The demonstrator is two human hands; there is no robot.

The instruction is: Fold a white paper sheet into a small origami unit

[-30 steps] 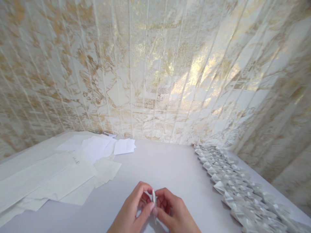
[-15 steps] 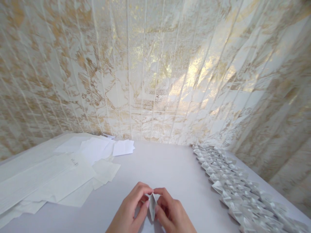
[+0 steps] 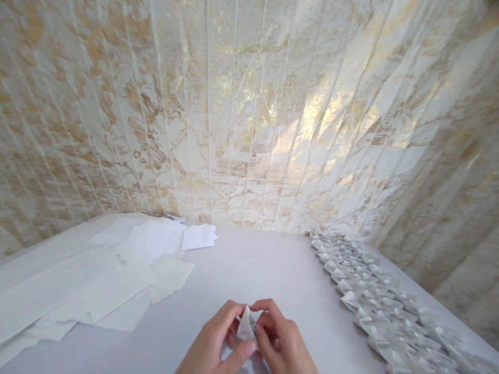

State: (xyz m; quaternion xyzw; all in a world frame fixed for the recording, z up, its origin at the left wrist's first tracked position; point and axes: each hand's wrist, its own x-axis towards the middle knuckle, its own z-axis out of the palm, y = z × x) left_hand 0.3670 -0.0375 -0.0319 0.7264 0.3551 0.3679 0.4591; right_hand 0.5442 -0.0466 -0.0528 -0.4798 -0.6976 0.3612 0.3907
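Observation:
A small folded paper piece [image 3: 245, 326], whitish with a pointed top, is held between my two hands low in the middle of the head view. My left hand [image 3: 218, 340] grips its left side, forefinger at the tip and thumb along the bottom edge. From the other side my right hand [image 3: 283, 337] pinches it, with the forefinger over the top and the thumb near its middle. The fold stands partly opened out, its inner side turned to the right. My fingers hide its lower and right parts.
Loose white paper sheets [image 3: 97, 280] lie overlapped on the left of the white table [image 3: 265, 265]. A small stack of paper squares [image 3: 198, 237] lies behind them. Along the right run rows of folded paper pieces [image 3: 374, 291]. A patterned curtain [image 3: 234, 104] hangs at the back.
The folded paper has turned from a narrow upright diamond to a wider, more open shape. My left thumb has slid down and right beneath it. The sheets and rows stay put.

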